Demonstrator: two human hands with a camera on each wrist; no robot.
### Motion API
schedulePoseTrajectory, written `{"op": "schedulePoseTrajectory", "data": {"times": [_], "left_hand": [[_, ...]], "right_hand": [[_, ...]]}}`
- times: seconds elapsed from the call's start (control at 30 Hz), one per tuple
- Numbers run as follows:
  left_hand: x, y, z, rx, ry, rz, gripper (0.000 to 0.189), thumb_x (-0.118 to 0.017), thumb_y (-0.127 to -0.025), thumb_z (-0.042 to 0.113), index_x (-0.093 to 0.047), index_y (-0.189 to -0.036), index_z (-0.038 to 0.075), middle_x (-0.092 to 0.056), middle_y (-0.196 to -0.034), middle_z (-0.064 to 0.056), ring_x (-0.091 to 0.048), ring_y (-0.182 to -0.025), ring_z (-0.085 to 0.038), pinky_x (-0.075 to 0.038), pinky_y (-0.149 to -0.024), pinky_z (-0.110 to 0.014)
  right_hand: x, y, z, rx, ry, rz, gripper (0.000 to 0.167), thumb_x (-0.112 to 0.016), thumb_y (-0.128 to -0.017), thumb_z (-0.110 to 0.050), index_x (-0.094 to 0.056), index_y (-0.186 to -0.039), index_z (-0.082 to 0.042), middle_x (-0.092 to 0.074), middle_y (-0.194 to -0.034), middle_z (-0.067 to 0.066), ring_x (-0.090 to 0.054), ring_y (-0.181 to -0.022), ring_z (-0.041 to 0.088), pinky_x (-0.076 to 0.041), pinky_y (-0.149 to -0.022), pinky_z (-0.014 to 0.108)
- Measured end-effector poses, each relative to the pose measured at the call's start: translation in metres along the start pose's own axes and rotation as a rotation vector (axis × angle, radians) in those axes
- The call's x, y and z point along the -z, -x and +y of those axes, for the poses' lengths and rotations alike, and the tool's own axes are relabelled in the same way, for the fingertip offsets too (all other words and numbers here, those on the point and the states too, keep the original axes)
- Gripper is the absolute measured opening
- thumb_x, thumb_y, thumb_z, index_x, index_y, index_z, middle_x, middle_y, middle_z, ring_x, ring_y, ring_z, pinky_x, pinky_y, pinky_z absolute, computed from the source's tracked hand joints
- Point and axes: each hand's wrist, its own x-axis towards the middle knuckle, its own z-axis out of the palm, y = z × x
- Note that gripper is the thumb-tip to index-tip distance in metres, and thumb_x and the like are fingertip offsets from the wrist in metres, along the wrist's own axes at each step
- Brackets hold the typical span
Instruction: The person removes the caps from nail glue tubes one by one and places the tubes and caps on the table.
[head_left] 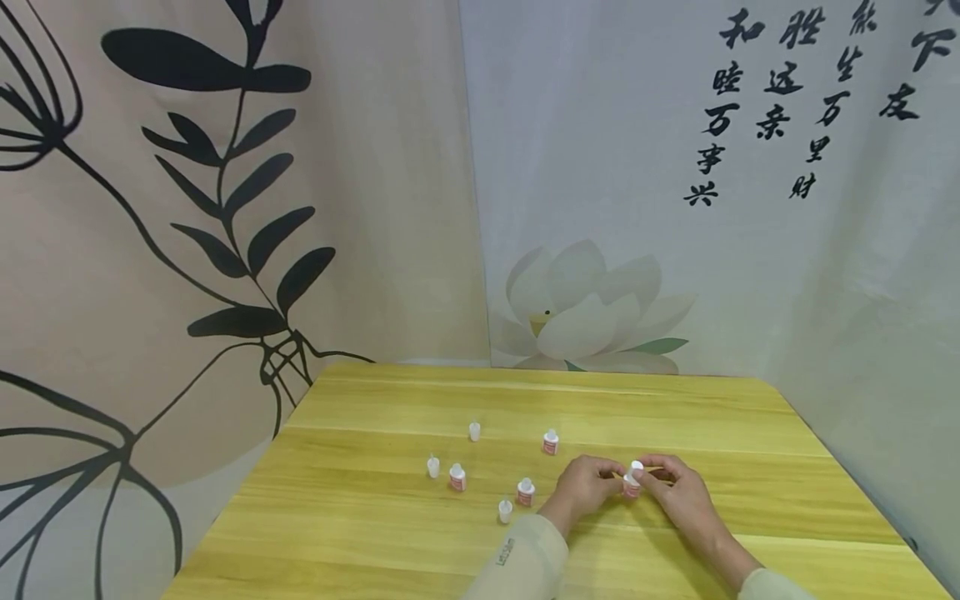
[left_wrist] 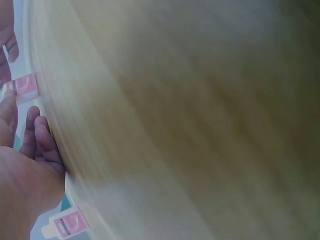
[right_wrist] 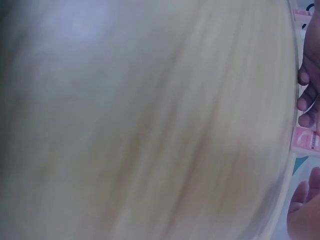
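Observation:
A small white bottle with a pink label (head_left: 632, 487) stands between both hands on the right half of the table. Thumb and fingertips of my left hand (head_left: 587, 487) pinch its body from the left. My right hand (head_left: 684, 500) pinches a white cap (head_left: 637, 467) at the bottle's top. In the left wrist view the same bottle (left_wrist: 26, 87) shows beyond the left hand (left_wrist: 30, 172) at the edge. The right wrist view catches its pink label (right_wrist: 304, 139) at the far right, the right hand (right_wrist: 306, 215) below.
Left of the hands stand three similar pink-labelled bottles: one at the back (head_left: 551, 442), one near the left wrist (head_left: 525, 492), one farther left (head_left: 457, 477). Small whitish caps (head_left: 432, 467) stand around them, another farther back (head_left: 474, 432), another nearer (head_left: 505, 512). A printed curtain hangs behind the wooden table (head_left: 337, 517).

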Motion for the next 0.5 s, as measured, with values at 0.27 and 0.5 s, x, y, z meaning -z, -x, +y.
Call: {"op": "schedulePoseTrajectory", "data": {"times": [0.27, 0.5], "left_hand": [[-0.0006, -0.0002, -0.0009, -0.006, -0.002, 0.008, 0.011, -0.076, -0.086, 0.020, -0.078, -0.097, 0.022, -0.061, -0.080, 0.014, -0.051, -0.073, -0.004, -0.044, -0.066, -0.025], [0.0001, 0.0004, -0.0003, -0.017, -0.006, 0.010, 0.010, -0.076, -0.086, 0.022, -0.079, -0.096, 0.022, -0.061, -0.079, 0.013, -0.051, -0.073, -0.005, -0.043, -0.066, -0.025]], "right_hand": [[-0.0002, -0.0005, 0.0015, 0.028, -0.002, -0.006, 0.045, -0.065, -0.096, -0.038, -0.062, -0.128, -0.005, -0.058, -0.128, 0.013, -0.056, -0.108, 0.025, -0.045, -0.084, 0.034], [-0.0003, 0.0013, -0.0002, 0.039, -0.001, -0.018, 0.044, -0.063, -0.098, -0.034, -0.060, -0.130, -0.003, -0.058, -0.128, 0.014, -0.056, -0.107, 0.024, -0.045, -0.083, 0.035]]}}
